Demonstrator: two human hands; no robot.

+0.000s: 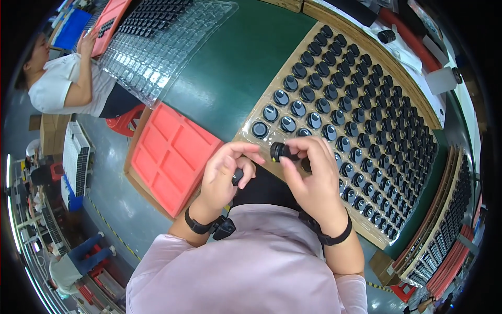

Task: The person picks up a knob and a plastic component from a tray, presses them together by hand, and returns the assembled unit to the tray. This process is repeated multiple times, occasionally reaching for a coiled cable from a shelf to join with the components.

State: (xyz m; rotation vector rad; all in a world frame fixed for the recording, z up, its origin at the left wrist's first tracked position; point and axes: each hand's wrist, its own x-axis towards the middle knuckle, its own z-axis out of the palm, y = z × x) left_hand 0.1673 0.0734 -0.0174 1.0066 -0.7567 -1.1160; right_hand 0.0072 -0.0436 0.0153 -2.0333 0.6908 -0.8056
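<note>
Between the thumb and fingers of my right hand [320, 170] is a black cylindrical part like a small lens barrel [278, 152], held over the near edge of a large tray [372, 235]. My left hand [217, 178] is to its left, with the index finger stretched toward that barrel. Its lower fingers curl round a small black round piece [238, 177], partly hidden. Rows of black round parts [330, 92] stand upright in the tray's clear pockets. One pocket at the near left corner holds a part with a ringed top [259, 129], unlike the glossy tops beside it.
Left of my left hand lies a red compartment tray [177, 152] in a cardboard box. Beyond it, a clear pocketed tray [151, 65] rests on the green table [225, 78]. A co-worker [65, 89] sits at far left. Stacked filled trays [439, 230] stand at right.
</note>
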